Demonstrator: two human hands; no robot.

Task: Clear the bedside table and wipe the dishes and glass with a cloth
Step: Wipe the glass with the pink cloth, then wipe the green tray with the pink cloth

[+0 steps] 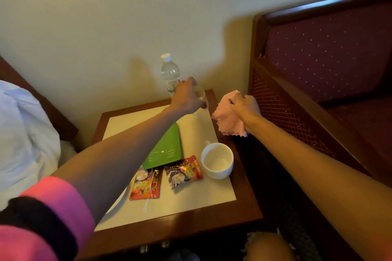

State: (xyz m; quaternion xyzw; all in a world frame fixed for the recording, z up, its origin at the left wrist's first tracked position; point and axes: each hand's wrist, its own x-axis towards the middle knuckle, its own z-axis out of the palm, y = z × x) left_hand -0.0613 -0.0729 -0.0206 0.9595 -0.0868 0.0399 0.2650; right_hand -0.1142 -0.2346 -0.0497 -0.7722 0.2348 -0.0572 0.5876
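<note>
Bedside table [244,186]: green plate [165,148] and white mug [217,160] on top. Right hand [246,106] bunched on pink cloth [229,121], off the right edge. Left hand [188,97] curled round glass [200,93] at back corner, just beside water bottle [169,72]. Hands near, apart. Lift straight up, clear of bottle; hold low, wipe rim first.
</note>
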